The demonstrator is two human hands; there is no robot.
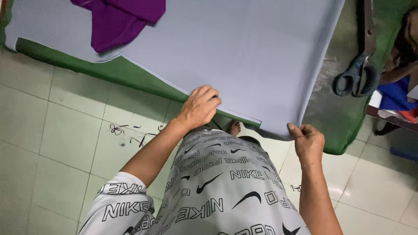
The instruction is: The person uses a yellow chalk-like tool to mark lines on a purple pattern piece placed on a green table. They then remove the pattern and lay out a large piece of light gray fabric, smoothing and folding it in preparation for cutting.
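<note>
Two hands work the near edge of a large pale grey fabric sheet (244,56) spread over a green-covered tabletop (130,74). The left hand (200,106) lies on the cloth at the near edge, fingers curled over the hem and pressing it down; whether the thumb pinches underneath cannot be told from this angle. The right hand (308,141) has its grip pressed together on the sheet's near right corner, which hangs just off the tabletop's near edge.

To handle the sheet well, both hands should draw with even tension along the hem, so the cloth stays flat and square to the tabletop edge rather than puckering between them. The cloth runs away from both grips toward the far edge, with only a narrow margin held.

A purple garment (119,19) rests on the sheet near the far left corner, well apart from the hands. Large scissors (359,74) lie at the right edge, beyond the cloth.
</note>
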